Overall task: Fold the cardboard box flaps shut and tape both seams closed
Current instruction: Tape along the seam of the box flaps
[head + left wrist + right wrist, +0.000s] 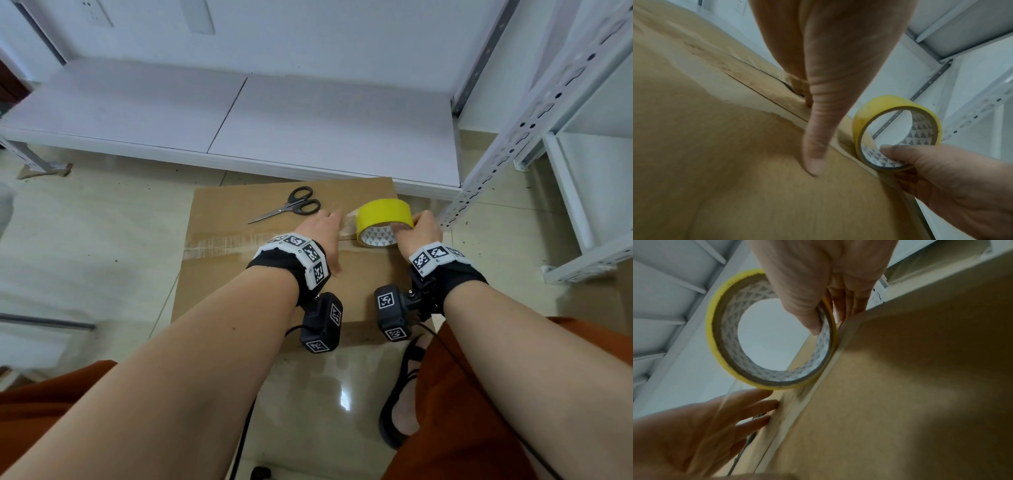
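Note:
A brown cardboard box (239,274) stands on the floor with its top flaps folded flat. Clear tape (219,241) runs along the centre seam from the left edge. My left hand (322,229) lies flat on the seam, fingers straight, pressing the tape down (813,155). My right hand (423,228) grips a yellow tape roll (383,219) standing on edge at the seam's right end, thumb inside the core (809,318). A clear strip stretches from the roll (898,129) to under the left fingers (756,405).
Black-handled scissors (291,205) lie on the box's far flap. A low white shelf board (239,113) sits just behind the box, and a white metal rack upright (507,137) stands at the right. My sandalled foot (404,394) is on the tiled floor near the box's front right corner.

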A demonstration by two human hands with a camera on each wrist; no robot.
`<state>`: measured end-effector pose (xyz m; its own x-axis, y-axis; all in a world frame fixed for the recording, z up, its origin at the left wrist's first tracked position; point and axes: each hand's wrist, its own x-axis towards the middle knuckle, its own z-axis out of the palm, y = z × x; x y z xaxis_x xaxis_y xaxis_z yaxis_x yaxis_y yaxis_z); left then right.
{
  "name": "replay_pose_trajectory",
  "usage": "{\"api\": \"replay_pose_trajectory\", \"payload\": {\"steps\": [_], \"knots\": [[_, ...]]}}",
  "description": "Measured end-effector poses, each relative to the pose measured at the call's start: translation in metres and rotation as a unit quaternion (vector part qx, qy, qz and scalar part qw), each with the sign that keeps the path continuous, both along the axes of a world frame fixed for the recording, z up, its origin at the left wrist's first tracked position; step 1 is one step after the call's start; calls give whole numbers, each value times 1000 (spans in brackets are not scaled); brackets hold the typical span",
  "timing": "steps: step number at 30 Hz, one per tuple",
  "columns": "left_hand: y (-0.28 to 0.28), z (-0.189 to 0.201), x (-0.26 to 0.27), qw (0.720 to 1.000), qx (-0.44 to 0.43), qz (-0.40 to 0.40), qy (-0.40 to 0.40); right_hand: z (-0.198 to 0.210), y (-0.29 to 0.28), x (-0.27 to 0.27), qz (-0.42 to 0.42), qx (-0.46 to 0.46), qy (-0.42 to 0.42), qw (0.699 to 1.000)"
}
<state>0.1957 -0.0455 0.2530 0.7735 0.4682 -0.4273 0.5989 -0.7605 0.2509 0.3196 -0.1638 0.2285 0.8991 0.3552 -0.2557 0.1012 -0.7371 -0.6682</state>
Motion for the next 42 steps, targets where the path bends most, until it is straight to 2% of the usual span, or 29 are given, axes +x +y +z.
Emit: {"api": "replay_pose_trajectory", "payload": {"steps": [3,7,18,32,42], "knots": [[-5,-7,-2,1000,4,11,-19,-7,-3,0,18,-4,15,1000],[-5,-6,-1,1000,11,9,-18,-3,-3,0,47,-12,-22,999],[-5,-13,-8,1000,13,9,-24,1,-2,-1,49,-45,-70,995],[-3,-16,-7,1000,8,-5,30,6,-7,5,95,-48,-75,991],[-7,-14,-3,999,15,-22,28,6,-7,10,81,-44,-110,990]]}}
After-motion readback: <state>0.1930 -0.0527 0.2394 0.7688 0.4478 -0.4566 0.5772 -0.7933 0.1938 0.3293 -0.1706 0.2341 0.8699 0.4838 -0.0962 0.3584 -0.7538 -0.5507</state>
